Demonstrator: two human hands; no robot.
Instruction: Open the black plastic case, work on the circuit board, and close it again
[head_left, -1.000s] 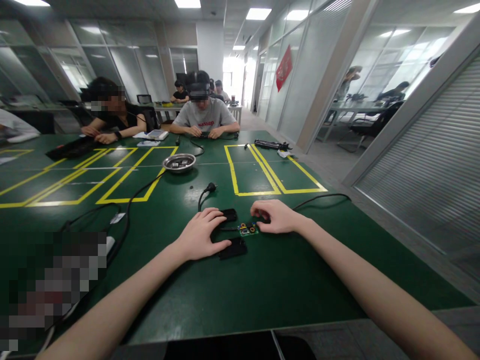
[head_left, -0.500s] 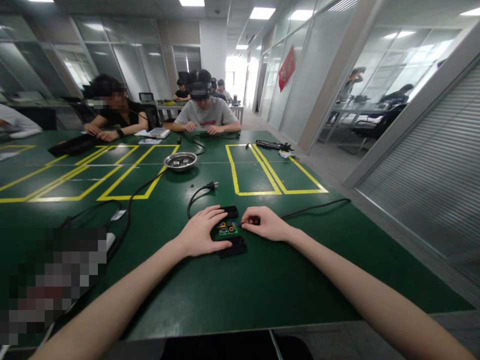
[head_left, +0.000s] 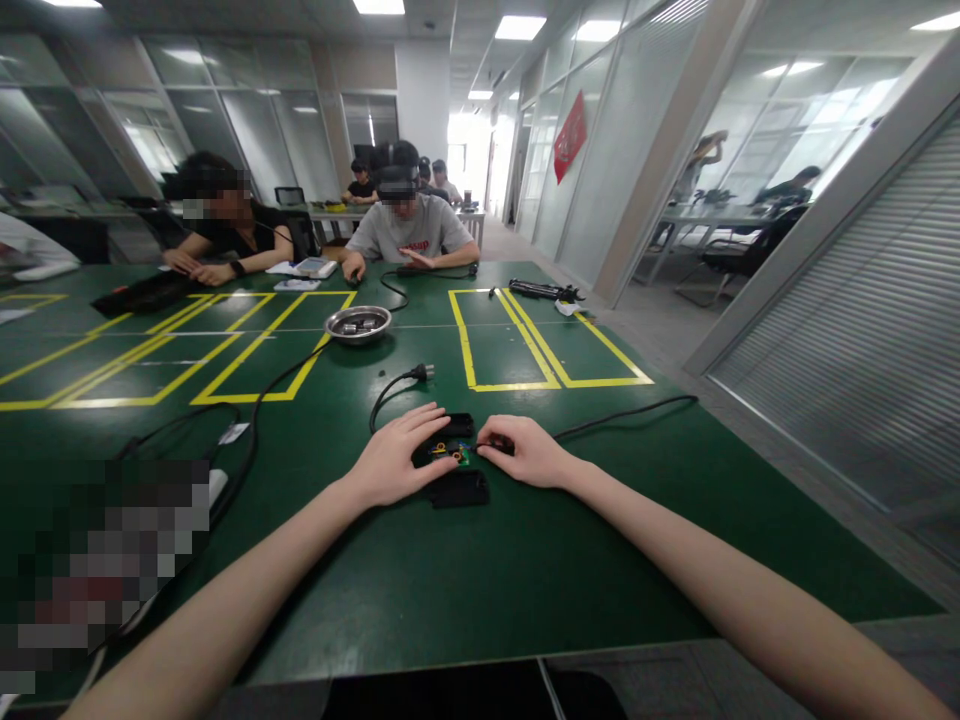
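A small green circuit board (head_left: 465,458) with copper-wound coils lies on the table between two black plastic case halves. The far case half (head_left: 459,424) is partly under the fingertips of my left hand (head_left: 394,455), whose fingers are spread. Its thumb reaches over the board's near edge, hiding part of it. Closer to me rests the near case half (head_left: 461,489). My right hand (head_left: 529,450) pinches a black cable (head_left: 630,416) at the board's right side, beside thin wires. The cable's exact end is hidden by the fingers.
Beyond my hands lie a plug (head_left: 422,373) on a black cord and a metal bowl (head_left: 358,325) holding small metal parts. Yellow tape (head_left: 517,386) marks the green table (head_left: 480,590). A folded black tripod-like object (head_left: 544,290) lies far right. Co-workers sit opposite.
My left thumb has moved from the near case half up onto the circuit board. My right hand stays at the board's right side. Across the table, a co-worker's hand has shifted left.
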